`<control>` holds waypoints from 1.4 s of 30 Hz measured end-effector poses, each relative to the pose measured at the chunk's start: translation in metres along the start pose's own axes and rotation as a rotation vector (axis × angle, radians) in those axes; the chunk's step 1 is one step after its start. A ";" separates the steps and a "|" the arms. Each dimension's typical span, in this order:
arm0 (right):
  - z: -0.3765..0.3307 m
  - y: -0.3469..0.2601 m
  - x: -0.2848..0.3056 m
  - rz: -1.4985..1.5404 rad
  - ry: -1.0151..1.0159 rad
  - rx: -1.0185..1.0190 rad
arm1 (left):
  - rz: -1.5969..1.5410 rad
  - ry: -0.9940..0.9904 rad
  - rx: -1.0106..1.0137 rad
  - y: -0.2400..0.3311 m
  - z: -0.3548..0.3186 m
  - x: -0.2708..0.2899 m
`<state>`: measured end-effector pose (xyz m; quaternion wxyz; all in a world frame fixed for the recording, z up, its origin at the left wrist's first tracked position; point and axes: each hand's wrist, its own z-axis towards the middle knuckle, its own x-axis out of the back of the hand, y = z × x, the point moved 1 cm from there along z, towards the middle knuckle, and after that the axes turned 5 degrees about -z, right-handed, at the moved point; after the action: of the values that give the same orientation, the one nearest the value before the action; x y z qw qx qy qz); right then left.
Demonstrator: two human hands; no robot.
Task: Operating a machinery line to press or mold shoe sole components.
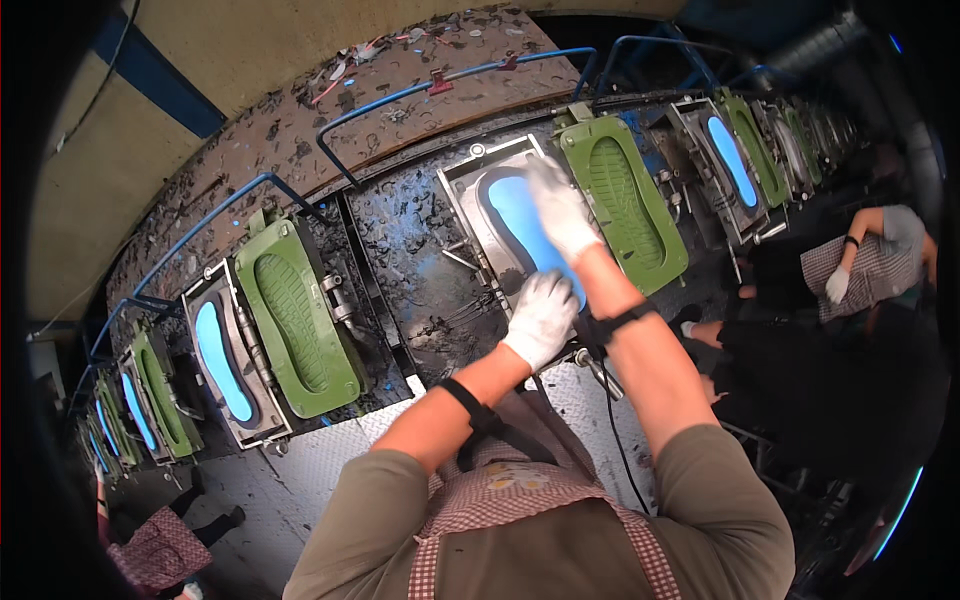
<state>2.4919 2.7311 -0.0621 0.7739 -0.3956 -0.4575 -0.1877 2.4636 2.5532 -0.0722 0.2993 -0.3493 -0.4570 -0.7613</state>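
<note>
In front of me a bright blue, sole-shaped piece lies in the dark-rimmed cavity of a metal shoe-sole mould. My left hand, in a white glove, is at the near, heel end of the blue sole with its fingers bent against it. Farther up, my right hand, gloved too, reaches along the right edge of the same sole. Motion smears its fingers. The mould's green lid stands folded open on the right, its inside patterned like a tread.
To the left is another mould with a blue sole and a green lid. More moulds run off both ways. Blue rails bend behind them. Dark scraps litter the brown board. Co-workers are at right and lower left.
</note>
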 end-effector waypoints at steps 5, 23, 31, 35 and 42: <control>-0.190 -0.067 0.102 -0.008 -0.207 -0.449 | -0.019 -0.364 -0.147 -0.030 0.020 0.035; -0.190 0.035 0.119 -0.166 -0.781 0.286 | -0.529 0.422 0.727 -0.100 0.031 0.067; -0.175 0.014 0.127 -0.009 -0.903 0.287 | -1.565 0.941 1.283 -0.160 -0.093 -0.021; -0.171 0.011 0.138 -0.071 -1.035 0.217 | -0.992 0.544 1.361 -0.090 -0.123 -0.007; -0.208 0.007 0.141 0.172 -1.194 -0.366 | -0.044 0.496 0.814 -0.004 -0.040 0.058</control>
<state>2.6850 2.5828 0.0001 0.3171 -0.5937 -0.7376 0.0533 2.4172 2.5111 -0.0410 0.4957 -0.0019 -0.6402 -0.5868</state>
